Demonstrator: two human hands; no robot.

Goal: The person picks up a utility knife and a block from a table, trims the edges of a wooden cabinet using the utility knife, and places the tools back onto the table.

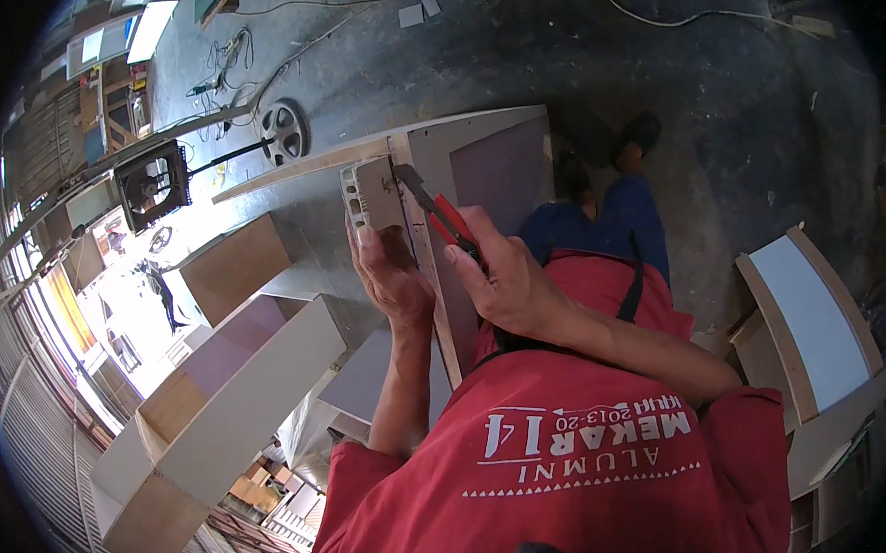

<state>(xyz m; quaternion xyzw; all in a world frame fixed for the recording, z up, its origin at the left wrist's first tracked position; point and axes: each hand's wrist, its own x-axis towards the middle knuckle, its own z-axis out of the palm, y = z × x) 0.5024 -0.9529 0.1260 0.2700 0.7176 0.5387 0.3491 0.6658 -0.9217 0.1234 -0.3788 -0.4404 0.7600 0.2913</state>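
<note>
My left hand [388,279] grips a pale block [377,191] with a row of holes along its side, held at the top edge of a grey board cabinet [493,174]. My right hand [498,279] is closed on a red-and-black hand tool [446,217], which looks like pliers. The tool's dark head lies beside the block's upper right, over the cabinet's edge; whether they touch I cannot tell.
Board boxes [237,386] stand at the lower left, and another panelled piece [812,311] at the right. A lamp-like black frame [152,186] on a pole with a round base [285,128] is at the left. Cables cross the concrete floor [394,64].
</note>
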